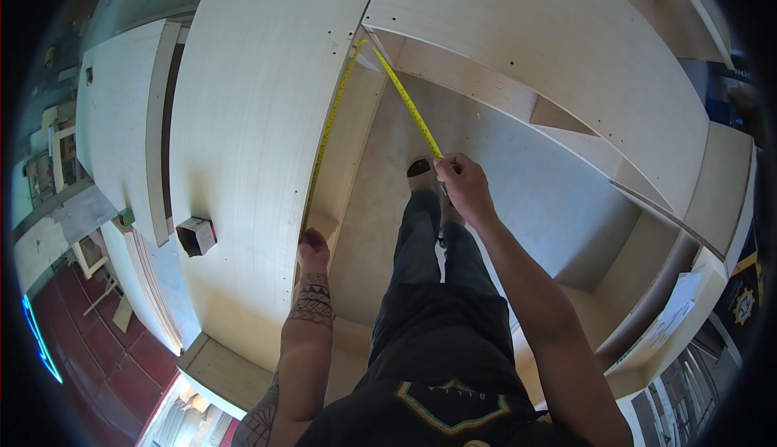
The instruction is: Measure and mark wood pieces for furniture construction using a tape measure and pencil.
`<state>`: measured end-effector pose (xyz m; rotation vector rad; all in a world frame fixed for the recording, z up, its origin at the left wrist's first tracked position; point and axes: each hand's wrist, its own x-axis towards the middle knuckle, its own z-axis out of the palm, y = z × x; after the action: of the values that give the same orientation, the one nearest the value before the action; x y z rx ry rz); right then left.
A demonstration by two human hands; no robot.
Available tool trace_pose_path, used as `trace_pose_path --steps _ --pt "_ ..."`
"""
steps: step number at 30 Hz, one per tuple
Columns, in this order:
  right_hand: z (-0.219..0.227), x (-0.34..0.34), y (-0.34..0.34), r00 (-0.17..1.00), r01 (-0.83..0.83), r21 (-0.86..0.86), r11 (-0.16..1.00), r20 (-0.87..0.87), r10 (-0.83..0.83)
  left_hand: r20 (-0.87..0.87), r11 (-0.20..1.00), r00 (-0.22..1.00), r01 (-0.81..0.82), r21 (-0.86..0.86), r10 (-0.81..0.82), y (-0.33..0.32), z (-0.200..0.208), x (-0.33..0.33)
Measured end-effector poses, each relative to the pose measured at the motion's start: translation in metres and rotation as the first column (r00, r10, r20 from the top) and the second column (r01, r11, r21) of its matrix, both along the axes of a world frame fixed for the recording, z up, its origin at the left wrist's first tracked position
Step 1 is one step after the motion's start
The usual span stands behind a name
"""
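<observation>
A yellow tape measure blade runs in two lengths that meet at the far inner corner of a pale wooden frame. One length follows the inner edge of the wide plywood panel down to my left hand, whose fingers are curled closed at the blade's end against that edge. The other length slants across the opening to my right hand, closed around it over the middle of the frame; the fingers hide most of what is in the palm. My left forearm is tattooed.
I stand inside the frame, my shoes on grey floor. An open small box sits on the left panel. Curved plywood panel borders the far right, with compartments below it. Papers lie at the right. Stacked boards stand at left.
</observation>
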<state>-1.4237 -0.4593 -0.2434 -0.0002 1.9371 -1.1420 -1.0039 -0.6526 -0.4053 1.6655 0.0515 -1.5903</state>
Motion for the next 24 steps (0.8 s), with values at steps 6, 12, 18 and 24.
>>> trace_pose_path --steps 6,12,18,24 --pt "-0.009 -0.001 -0.002 0.998 -0.024 0.017 1.000 -0.061 0.025 0.030 0.998 0.999 -0.043 0.053 0.042 -0.003 0.004 -0.001" --pt "-0.018 0.004 0.002 0.999 -0.020 0.034 0.999 -0.047 0.022 0.031 0.998 0.999 -0.029 0.054 0.028 0.000 0.006 -0.005" --pt "-0.011 0.005 0.000 1.000 -0.008 0.002 1.000 -0.007 0.008 0.029 0.998 1.000 -0.014 0.067 0.012 -0.002 0.007 -0.006" --pt "0.000 0.005 0.006 0.999 -0.037 0.029 0.999 -0.008 0.037 0.045 1.000 0.999 0.006 0.026 -0.008 0.002 0.010 -0.012"
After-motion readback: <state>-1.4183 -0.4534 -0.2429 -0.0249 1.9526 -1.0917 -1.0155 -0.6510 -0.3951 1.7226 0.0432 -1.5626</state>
